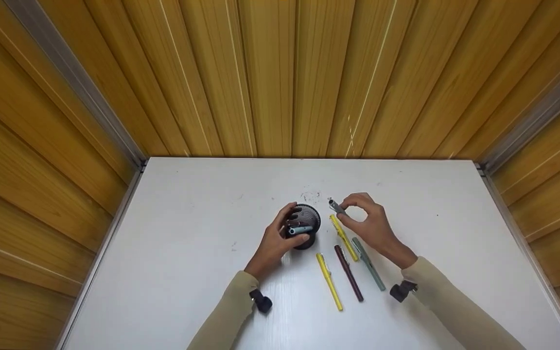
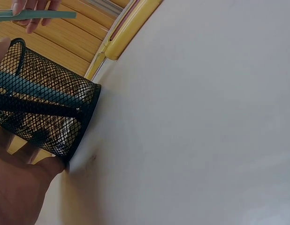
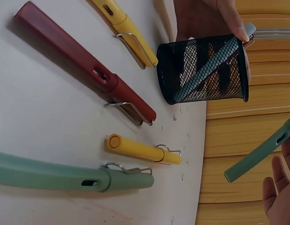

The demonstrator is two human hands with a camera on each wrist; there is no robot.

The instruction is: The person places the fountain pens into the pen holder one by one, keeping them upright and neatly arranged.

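My left hand [image 1: 280, 238] grips a black mesh pen cup [image 1: 305, 226] standing on the white table [image 1: 187, 253]. The cup [image 2: 41, 112] holds a teal pen [image 3: 206, 70] and a dark one. My right hand [image 1: 367, 218] pinches a grey-green pen [image 1: 337, 206] in the air just right of the cup's rim; that pen [image 3: 260, 152] shows in the right wrist view too. Below the right hand lie two yellow pens [image 1: 343, 237] [image 1: 329, 281], a maroon pen [image 1: 348, 272] and a green pen [image 1: 368, 264].
Wooden slat walls [image 1: 280, 73] close in the table on the back and both sides. Faint pen marks [image 1: 310, 195] dot the surface behind the cup. Beige sleeves [image 1: 455, 306] cover both forearms, with a wrist camera mount [image 1: 262, 300] on each.
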